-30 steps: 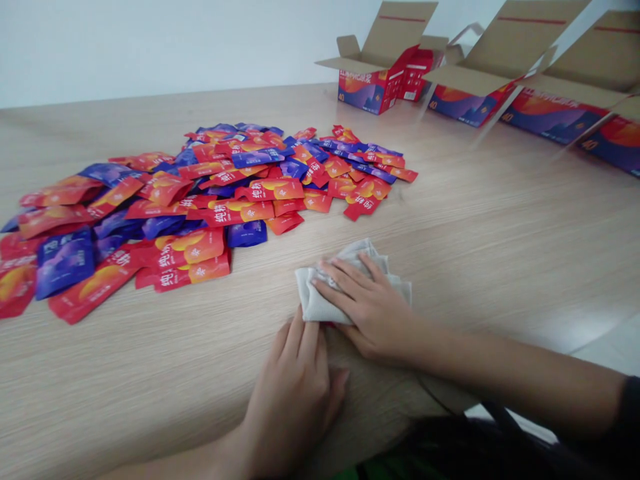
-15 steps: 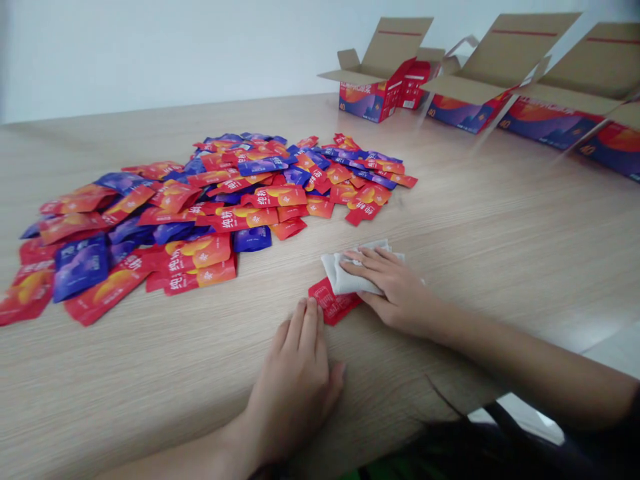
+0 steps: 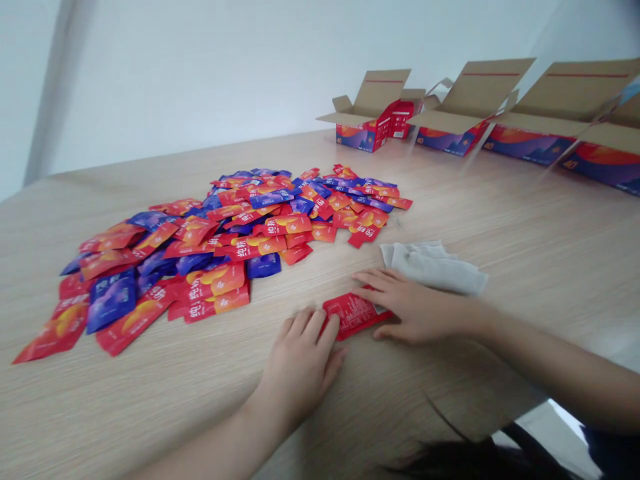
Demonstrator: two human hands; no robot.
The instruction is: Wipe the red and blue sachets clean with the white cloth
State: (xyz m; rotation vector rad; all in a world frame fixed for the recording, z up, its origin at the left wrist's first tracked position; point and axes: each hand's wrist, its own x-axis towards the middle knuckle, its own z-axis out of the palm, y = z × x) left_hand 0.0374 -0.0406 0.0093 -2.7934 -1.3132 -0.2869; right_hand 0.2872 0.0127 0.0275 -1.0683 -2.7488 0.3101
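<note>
A red pouch (image 3: 353,313) with pale print lies on the table in front of me, its printed back facing up. The fingers of my left hand (image 3: 303,353) are curled close together over its left end. Across the right end rests my right hand (image 3: 413,307), fingers stretched out and thumb apart near the lower edge; this hand hides part of the pouch. Just beyond my right wrist lies a folded white cloth (image 3: 433,265), which no hand is holding.
A wide heap of red-orange and blue-purple pouches (image 3: 270,227) spreads over the left and middle of the wooden table (image 3: 175,400). Along the back right stand several cardboard boxes (image 3: 357,137) with raised flaps. A pale wall (image 3: 225,67) rises behind.
My right hand has let go of the white cloth, which now lies farther right, and has come onto the red pouch. More of the pouch shows. The view has tilted upward.
</note>
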